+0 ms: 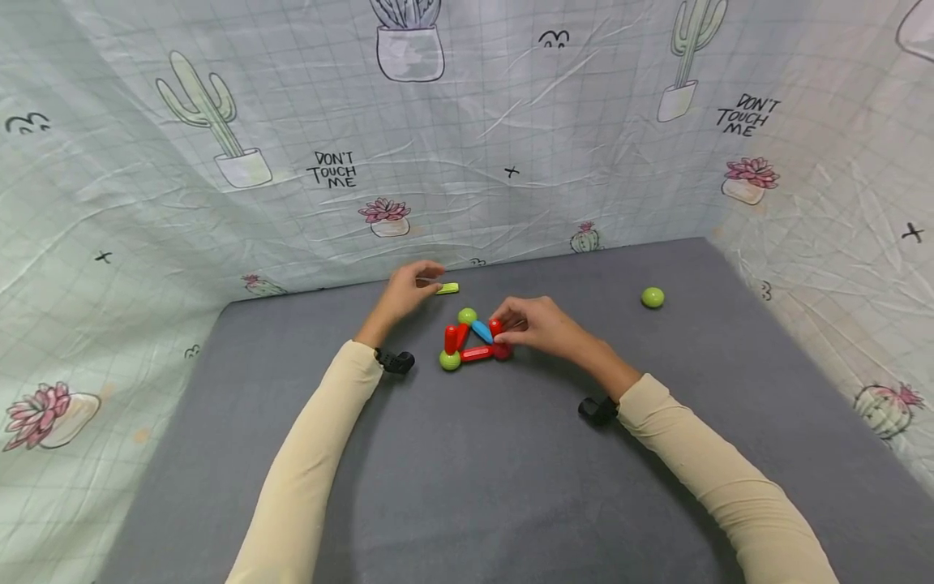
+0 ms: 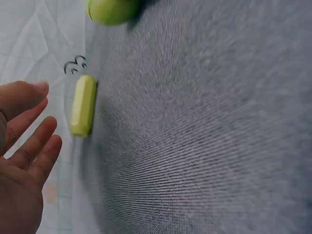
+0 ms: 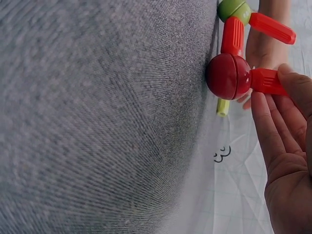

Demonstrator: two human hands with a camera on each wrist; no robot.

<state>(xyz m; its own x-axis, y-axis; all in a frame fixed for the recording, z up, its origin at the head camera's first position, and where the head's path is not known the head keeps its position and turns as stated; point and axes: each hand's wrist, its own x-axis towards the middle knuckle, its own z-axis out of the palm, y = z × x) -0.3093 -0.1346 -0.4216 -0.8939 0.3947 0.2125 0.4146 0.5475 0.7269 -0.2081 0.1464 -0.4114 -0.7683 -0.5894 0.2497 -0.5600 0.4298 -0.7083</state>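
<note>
On the grey table, three balls joined by rods form a triangle. Its corners are a green ball [image 1: 450,360] at front left, a red ball [image 1: 501,351] at front right and a green ball [image 1: 468,316] behind. A red rod [image 1: 477,354] joins the front balls; a red side rod [image 1: 462,334] and a blue rod [image 1: 481,331] run to the back one. Another red rod [image 1: 451,341] stands upright on the front-left ball. My right hand [image 1: 543,326] pinches an upright red rod [image 3: 268,81] at the red ball. Beside a yellow-green rod [image 2: 84,106], my left hand [image 1: 407,294] hovers, fingers relaxed, holding nothing.
Off to the right lies a loose green ball [image 1: 653,298]. A patterned cloth [image 1: 467,162] hangs along the back edge and both sides of the grey table [image 1: 467,470]. The yellow-green rod lies close to that back edge.
</note>
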